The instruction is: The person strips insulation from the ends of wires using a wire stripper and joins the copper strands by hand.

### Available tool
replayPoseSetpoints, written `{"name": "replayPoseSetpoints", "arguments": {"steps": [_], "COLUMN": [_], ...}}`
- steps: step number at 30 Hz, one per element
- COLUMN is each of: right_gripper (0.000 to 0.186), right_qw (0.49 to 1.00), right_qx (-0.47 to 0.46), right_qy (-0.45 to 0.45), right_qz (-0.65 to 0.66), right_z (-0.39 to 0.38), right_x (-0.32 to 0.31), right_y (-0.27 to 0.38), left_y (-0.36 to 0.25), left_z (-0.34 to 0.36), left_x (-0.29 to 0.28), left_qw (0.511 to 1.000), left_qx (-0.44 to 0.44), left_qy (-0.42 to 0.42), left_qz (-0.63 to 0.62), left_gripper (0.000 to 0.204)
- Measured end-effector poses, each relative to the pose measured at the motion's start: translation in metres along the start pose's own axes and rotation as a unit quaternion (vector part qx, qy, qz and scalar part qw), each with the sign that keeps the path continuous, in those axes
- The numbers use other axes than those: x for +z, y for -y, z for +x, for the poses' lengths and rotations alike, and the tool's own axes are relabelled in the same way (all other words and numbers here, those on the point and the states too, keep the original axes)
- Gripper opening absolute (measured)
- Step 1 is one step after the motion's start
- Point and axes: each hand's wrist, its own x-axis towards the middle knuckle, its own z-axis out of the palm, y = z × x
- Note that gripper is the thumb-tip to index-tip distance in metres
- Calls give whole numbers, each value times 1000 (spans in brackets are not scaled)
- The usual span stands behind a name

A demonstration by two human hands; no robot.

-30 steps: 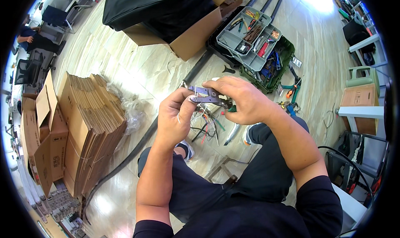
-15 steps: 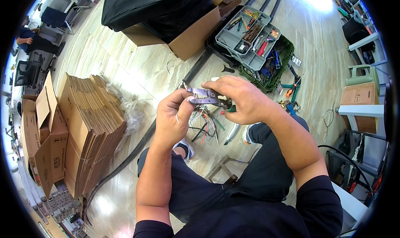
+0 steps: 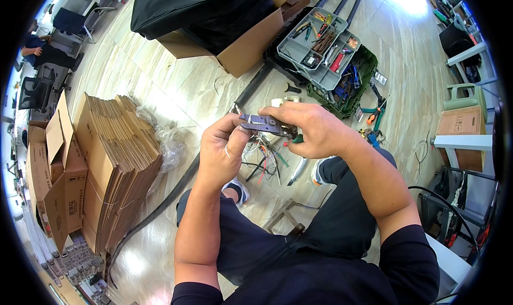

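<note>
My right hand [image 3: 315,124] is closed round the handles of a wire stripper [image 3: 267,125], its flat grey jaws pointing left. The jaws are nearly together beside my left fingertips. A thin white wire [image 3: 227,152] lies against my left hand [image 3: 223,147], whose thumb and forefinger are pinched at the jaw tips; the wire's end there is mostly hidden. Below the tool, a bundle of loose wires [image 3: 263,160] in black, red, green and white hangs or lies over the floor.
An open toolbox [image 3: 315,56] with grey trays of hand tools stands ahead. Orange-handled pliers [image 3: 374,115] lie right of it. Flattened cardboard boxes [image 3: 109,166] stand at left, and a black bag [image 3: 181,11] sits in a carton. A seated person [image 3: 45,51] is far left.
The wire stripper's jaws have moved closer together, with the fingers of my right hand squeezing its handles. My left hand stays almost where it was.
</note>
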Motion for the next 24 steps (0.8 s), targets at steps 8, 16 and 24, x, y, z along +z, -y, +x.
{"name": "replayPoseSetpoints", "arguments": {"steps": [8,16,24], "right_gripper": [64,62,50], "right_qw": [999,999,950], "right_qx": [35,25,157], "right_qy": [19,-21,-213], "right_qz": [2,9,166], "right_z": [1,2,-1], "right_x": [-4,-2,-26], "right_y": [6,4,-22], "left_y": [1,-10,-23], "left_z": [0,1,-3], "left_x": [-2,11,22], "left_qw": [1000,997,987], "left_qx": [0,-25,-49], "left_qy": [1,-37,-91], "left_qz": [-10,-58,-120], "left_gripper": [26,23,25]}}
